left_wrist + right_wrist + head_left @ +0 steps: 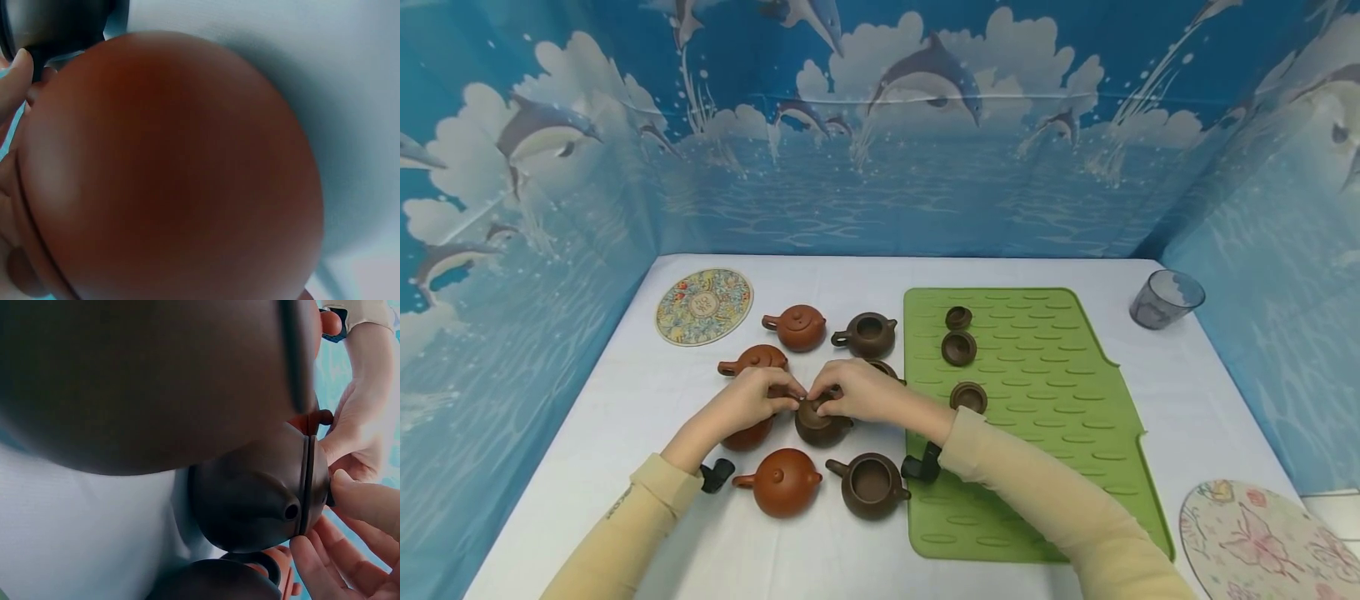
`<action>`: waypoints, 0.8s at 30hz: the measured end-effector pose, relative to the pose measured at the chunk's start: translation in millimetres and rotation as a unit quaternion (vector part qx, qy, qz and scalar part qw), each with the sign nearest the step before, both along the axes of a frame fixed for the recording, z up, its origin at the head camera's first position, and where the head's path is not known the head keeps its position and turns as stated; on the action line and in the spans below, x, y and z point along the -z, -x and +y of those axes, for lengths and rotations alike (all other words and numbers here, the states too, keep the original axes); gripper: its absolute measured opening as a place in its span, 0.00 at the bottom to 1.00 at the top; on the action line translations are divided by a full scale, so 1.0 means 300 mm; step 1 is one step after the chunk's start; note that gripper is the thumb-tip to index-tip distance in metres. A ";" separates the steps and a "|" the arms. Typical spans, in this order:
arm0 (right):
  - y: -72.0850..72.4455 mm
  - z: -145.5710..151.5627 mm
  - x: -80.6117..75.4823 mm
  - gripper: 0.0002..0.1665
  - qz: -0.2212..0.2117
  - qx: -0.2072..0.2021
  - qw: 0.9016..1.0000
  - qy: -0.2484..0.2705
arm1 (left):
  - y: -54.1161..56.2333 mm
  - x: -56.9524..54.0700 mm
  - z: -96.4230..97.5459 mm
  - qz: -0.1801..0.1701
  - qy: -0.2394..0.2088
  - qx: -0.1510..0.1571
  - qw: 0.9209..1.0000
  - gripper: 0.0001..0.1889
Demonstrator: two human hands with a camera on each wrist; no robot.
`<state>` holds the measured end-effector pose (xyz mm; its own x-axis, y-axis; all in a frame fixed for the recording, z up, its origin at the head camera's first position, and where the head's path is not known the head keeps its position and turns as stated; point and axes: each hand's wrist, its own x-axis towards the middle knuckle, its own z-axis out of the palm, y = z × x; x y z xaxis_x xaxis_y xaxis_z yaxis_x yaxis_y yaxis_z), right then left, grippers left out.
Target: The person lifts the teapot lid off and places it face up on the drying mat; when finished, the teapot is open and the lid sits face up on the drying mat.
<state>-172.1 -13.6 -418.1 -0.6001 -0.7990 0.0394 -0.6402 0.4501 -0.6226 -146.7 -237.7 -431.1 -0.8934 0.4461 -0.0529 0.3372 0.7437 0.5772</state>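
A dark brown teapot (822, 432) with its lid on stands between both hands. My left hand (751, 406) has its fingertips at the handle side of this teapot; in the left wrist view a fingertip (20, 72) presses against the dark handle. My right hand (859, 390) pinches the knob of the teapot lid (320, 487), one finger touching its rim, as the right wrist view shows. The lid sits level on the pot. Under the left wrist is a reddish teapot (751, 437), which fills most of the left wrist view.
Lidded reddish teapots (801, 327) stand in a left column. Lidless dark teapots (871, 485) stand right of them, one partly behind the right hand. Three dark lids (958, 348) lie on a green mat (1037, 500). A glass (1167, 300) and round patterned mats (703, 307) lie farther out.
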 end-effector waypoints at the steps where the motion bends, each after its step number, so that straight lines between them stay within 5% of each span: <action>1: -0.001 -0.001 0.000 0.10 0.003 0.001 1.000 -0.002 | 0.000 0.001 0.000 0.000 -0.002 -0.001 1.000 0.06; 16: -0.005 0.006 0.020 0.08 0.006 0.021 1.000 0.021 | 0.003 0.003 -0.003 0.005 0.000 0.002 1.000 0.05; 21: 0.005 0.030 0.039 0.08 -0.059 0.062 0.994 0.062 | -0.002 0.002 -0.002 0.013 0.011 0.000 1.000 0.05; 24: 0.013 0.050 0.047 0.10 -0.138 0.088 0.982 0.093 | -0.004 0.000 0.000 0.019 0.012 0.000 1.000 0.05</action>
